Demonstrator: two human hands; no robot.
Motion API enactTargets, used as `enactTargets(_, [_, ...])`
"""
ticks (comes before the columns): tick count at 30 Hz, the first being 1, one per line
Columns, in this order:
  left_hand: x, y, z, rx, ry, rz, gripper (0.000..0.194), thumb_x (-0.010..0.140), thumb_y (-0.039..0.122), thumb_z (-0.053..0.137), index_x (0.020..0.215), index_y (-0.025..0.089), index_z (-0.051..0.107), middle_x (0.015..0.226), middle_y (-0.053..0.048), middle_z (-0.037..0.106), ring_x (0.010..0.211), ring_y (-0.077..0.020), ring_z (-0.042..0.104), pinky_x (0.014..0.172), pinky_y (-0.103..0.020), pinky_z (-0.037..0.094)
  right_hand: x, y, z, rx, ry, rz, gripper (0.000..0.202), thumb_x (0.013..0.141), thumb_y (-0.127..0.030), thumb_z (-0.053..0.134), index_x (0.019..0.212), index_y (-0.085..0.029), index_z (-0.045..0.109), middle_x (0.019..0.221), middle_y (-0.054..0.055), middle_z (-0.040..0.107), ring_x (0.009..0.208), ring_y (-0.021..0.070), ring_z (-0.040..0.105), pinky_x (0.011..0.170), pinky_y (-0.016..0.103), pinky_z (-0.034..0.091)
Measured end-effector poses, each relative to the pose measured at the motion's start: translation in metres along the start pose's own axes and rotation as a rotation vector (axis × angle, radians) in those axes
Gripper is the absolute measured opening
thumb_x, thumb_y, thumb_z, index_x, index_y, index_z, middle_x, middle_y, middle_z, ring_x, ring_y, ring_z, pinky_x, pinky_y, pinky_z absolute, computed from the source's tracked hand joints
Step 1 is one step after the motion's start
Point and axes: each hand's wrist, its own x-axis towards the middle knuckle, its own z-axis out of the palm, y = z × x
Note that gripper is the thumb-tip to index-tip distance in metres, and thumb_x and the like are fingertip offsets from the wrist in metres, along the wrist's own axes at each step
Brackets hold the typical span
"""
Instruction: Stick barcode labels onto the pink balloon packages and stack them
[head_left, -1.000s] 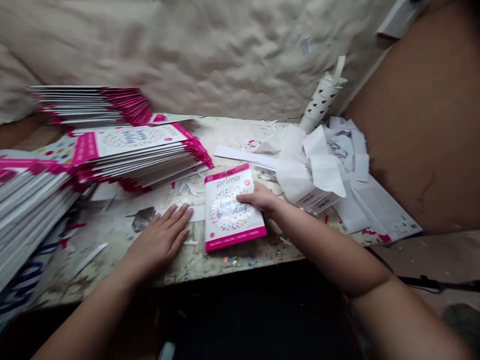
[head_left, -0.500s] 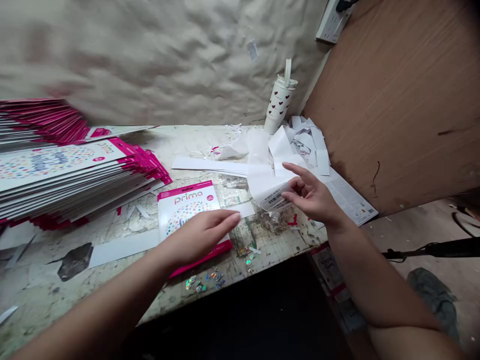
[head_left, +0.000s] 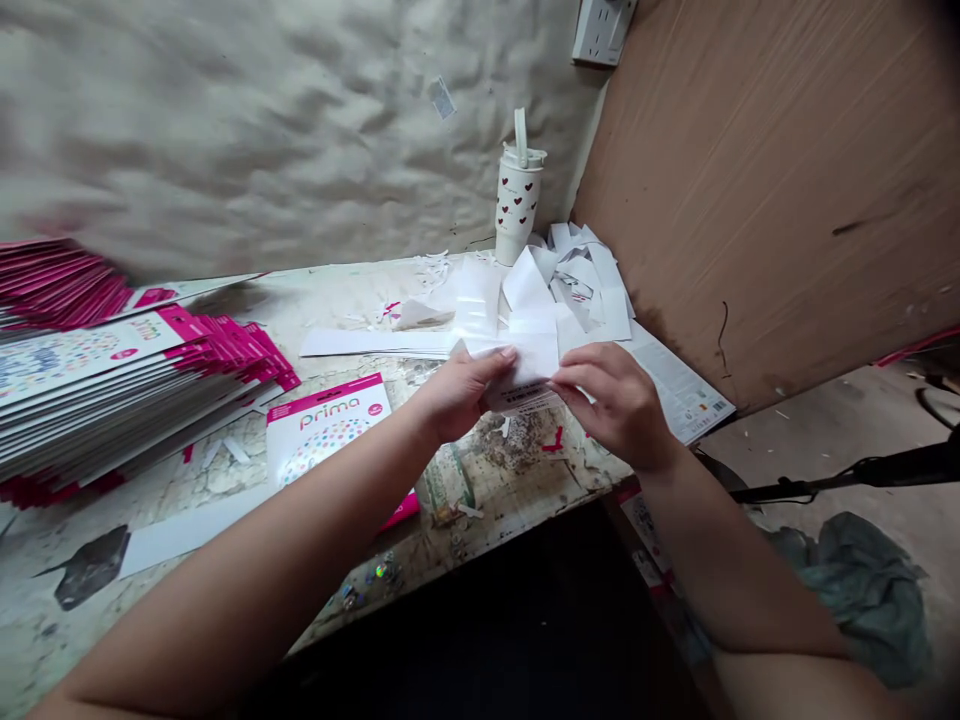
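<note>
Label strip (head_left: 536, 352) is now gripped by the left fingers (head_left: 491, 364), moved off the packet (head_left: 337, 410) at left, and the right fingers (head_left: 589, 377).

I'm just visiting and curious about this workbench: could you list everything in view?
Prima package: one, pink-white, bench centre-left
Package piles: two, pink-white, left
Tumbler: one, white with dark hearts, back
Flat strips: several, white, mid-bench
Paper heap: one, white, back right
Printed sheet: one, pale, right
Shiny bits: several, iridescent, front edge
Bench: one, pale, stained
Wall socket: one, white, top
Panel: one, brown, right
Bar: one, black, right
Cloth: one, green, lower right
Label paper: white, between hands, count unclear
Left hand, right hand: one each, bare, fingers on label paper
</note>
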Motion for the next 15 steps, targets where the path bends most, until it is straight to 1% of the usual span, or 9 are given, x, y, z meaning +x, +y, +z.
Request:
enactTargets(1, [0.000, 0.000, 0.000, 0.000, 0.026, -0.003, 0.016, 0.077, 0.022, 0.067, 0.089, 0.011, 0.065, 0.084, -0.005, 0.069, 0.071, -0.0132, 0.063, 0.068, -0.026, 0.052, -0.002, -0.001, 0.001, -0.062, 0.023, -0.073, 0.014, 0.085, -0.017, 0.059, 0.094, -0.026, 0.064, 0.097, 0.004, 0.064, 0.097, 0.0213, 0.058, 0.087, 0.039, 0.048])
enactTargets(3, [0.001, -0.001, 0.000, 0.006, 0.060, -0.006, 0.017, 0.078, 0.022, 0.066, 0.090, 0.011, 0.065, 0.083, -0.005, 0.069, 0.069, -0.0134, 0.063, 0.065, -0.026, 0.052, -0.004, -0.004, 0.002, -0.146, 0.076, -0.139, 0.025, 0.083, -0.017, 0.060, 0.106, -0.027, 0.062, 0.109, 0.005, 0.062, 0.108, 0.0232, 0.054, 0.094, 0.042, 0.045])
enactTargets(5, [0.001, 0.000, 0.000, 0.011, 0.051, -0.003, 0.019, 0.079, 0.021, 0.065, 0.094, 0.011, 0.065, 0.085, -0.006, 0.069, 0.070, -0.0134, 0.064, 0.065, -0.026, 0.053, -0.005, -0.006, 0.004, -0.209, 0.118, -0.123, 0.037, 0.082, -0.021, 0.063, 0.118, -0.025, 0.056, 0.124, 0.009, 0.056, 0.119, 0.0266, 0.047, 0.099, 0.046, 0.041])
enactTargets(6, [0.001, 0.000, 0.000, 0.008, 0.039, -0.002, 0.020, 0.079, 0.021, 0.064, 0.096, 0.011, 0.065, 0.088, -0.006, 0.069, 0.072, -0.0136, 0.064, 0.067, -0.026, 0.053, -0.004, -0.006, 0.006, -0.250, 0.133, -0.112, 0.040, 0.082, -0.024, 0.064, 0.121, -0.024, 0.054, 0.130, 0.009, 0.052, 0.124, 0.0282, 0.043, 0.100, 0.047, 0.040])
enactTargets(8, [0.000, 0.001, 0.002, -0.006, 0.022, -0.015, 0.019, 0.080, 0.019, 0.062, 0.097, 0.011, 0.065, 0.091, -0.007, 0.069, 0.074, -0.0144, 0.065, 0.069, -0.027, 0.053, -0.004, -0.003, 0.009, -0.341, 0.154, -0.141, 0.037, 0.083, -0.025, 0.063, 0.119, -0.026, 0.056, 0.133, 0.008, 0.051, 0.128, 0.0291, 0.039, 0.100, 0.049, 0.038])
enactTargets(11, [0.000, 0.003, 0.006, -0.022, 0.038, -0.065, 0.017, 0.083, 0.016, 0.057, 0.097, 0.010, 0.065, 0.091, -0.008, 0.069, 0.074, -0.0153, 0.065, 0.070, -0.029, 0.054, -0.007, 0.000, 0.015, -0.432, 0.198, -0.219, 0.027, 0.083, -0.020, 0.063, 0.109, -0.028, 0.061, 0.124, 0.004, 0.059, 0.123, 0.0263, 0.046, 0.099, 0.047, 0.040])
enactTargets(13, [0.002, 0.005, 0.008, -0.019, 0.076, -0.084, 0.017, 0.084, 0.015, 0.055, 0.096, 0.009, 0.064, 0.089, -0.009, 0.069, 0.071, -0.0151, 0.065, 0.067, -0.028, 0.054, -0.009, -0.001, 0.019, -0.426, 0.207, -0.221, 0.023, 0.083, -0.017, 0.062, 0.105, -0.026, 0.062, 0.121, 0.004, 0.061, 0.122, 0.0256, 0.048, 0.099, 0.046, 0.040])
enactTargets(15, [0.005, 0.005, 0.008, -0.010, 0.133, -0.073, 0.016, 0.084, 0.014, 0.055, 0.096, 0.009, 0.063, 0.087, -0.008, 0.069, 0.068, -0.0145, 0.064, 0.063, -0.027, 0.054, -0.010, -0.005, 0.020, -0.360, 0.166, -0.186, 0.019, 0.084, -0.015, 0.059, 0.100, -0.024, 0.063, 0.122, 0.005, 0.060, 0.124, 0.0259, 0.046, 0.100, 0.047, 0.040])
